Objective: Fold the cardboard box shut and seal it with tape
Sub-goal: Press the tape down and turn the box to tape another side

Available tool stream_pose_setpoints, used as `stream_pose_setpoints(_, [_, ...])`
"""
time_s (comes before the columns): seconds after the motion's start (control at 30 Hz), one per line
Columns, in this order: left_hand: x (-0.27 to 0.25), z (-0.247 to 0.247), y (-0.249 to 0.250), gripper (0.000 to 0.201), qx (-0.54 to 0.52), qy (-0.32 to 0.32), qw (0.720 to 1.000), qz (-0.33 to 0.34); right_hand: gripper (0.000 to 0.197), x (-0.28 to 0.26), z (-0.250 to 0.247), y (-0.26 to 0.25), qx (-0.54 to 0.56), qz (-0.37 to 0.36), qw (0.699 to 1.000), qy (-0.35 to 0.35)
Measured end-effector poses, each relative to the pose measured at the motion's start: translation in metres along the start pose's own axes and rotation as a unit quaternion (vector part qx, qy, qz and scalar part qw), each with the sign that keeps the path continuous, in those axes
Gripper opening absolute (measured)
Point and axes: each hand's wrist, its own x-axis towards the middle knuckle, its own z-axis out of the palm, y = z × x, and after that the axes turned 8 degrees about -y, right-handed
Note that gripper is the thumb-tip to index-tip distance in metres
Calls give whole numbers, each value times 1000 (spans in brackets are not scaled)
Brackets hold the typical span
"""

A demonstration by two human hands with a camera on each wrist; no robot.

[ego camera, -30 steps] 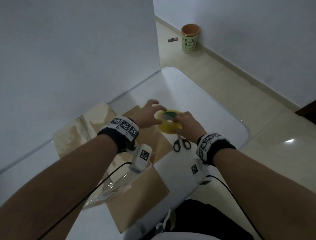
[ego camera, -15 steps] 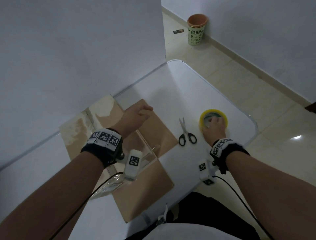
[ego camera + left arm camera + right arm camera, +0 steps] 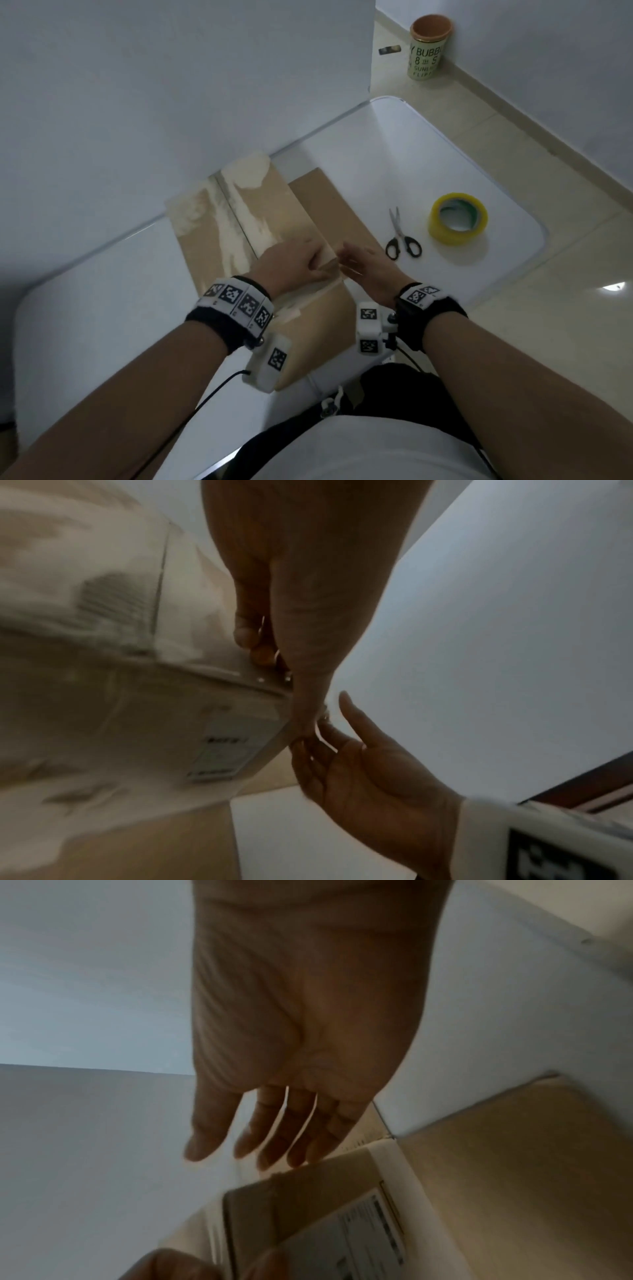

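Observation:
The brown cardboard box (image 3: 260, 219) lies on the white table (image 3: 428, 147) against the wall, its top marked with torn pale patches and a seam. My left hand (image 3: 308, 263) sits on its near right corner, and the left wrist view shows my left hand (image 3: 274, 653) pinching the box's flap edge (image 3: 222, 674) with curled fingers and thumb. Just right of it my right hand (image 3: 356, 263) is open, with straight fingers (image 3: 274, 1150) beside the box corner (image 3: 308, 1191). The yellow tape roll (image 3: 457, 222) lies free on the table to the right.
Black-handled scissors (image 3: 402, 240) lie between the box and the tape roll. A white wall stands right behind the box. On the tiled floor beyond the table's rounded far corner is a green bin (image 3: 428, 48).
My right hand let go of the tape roll, left it on the table at the right and came back to the box. My left hand shifted to the box's near right corner.

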Motion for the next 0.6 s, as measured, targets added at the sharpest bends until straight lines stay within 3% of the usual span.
stream_pose_setpoints(0.13, [1, 15, -2, 26, 13, 44, 999, 8, 18, -2, 5, 10, -3, -48, 996, 70])
stream_pose_setpoints(0.3, [4, 18, -8, 27, -8, 45, 998, 37, 18, -1, 9, 10, -76, -93, 988, 101])
stream_pose_setpoints(0.6, [7, 14, -10, 27, -16, 25, 998, 50, 21, 19, 11, 20, -212, -104, 969, 76])
